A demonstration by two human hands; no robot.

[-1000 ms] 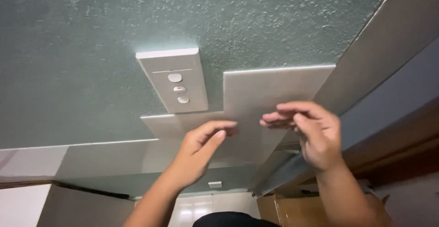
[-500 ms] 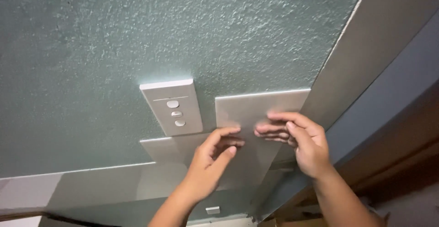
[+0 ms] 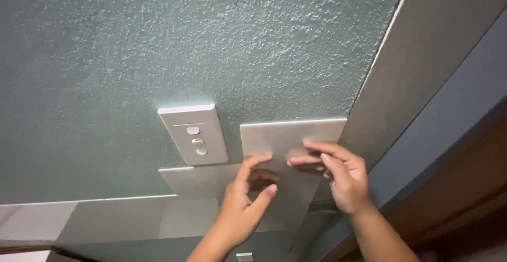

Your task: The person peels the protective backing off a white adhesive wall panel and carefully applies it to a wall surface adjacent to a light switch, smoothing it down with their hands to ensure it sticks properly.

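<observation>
Overhead, both hands' fingers spread loose, left hand (image 3: pixel 244 209), right hand (image 3: pixel 340 177), seemingly touching grey notched tile (image 3: pixel 274 140) beside white switch plate (image 3: pixel 193 134).

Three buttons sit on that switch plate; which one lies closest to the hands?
The bottom button on the white switch plate. It sits lowest of the three, nearest the left hand; the middle and top ones lie farther up.

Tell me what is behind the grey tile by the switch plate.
Green textured wall shows around the grey tile; behind it is hidden. Left hand and right hand touch its face.
</observation>
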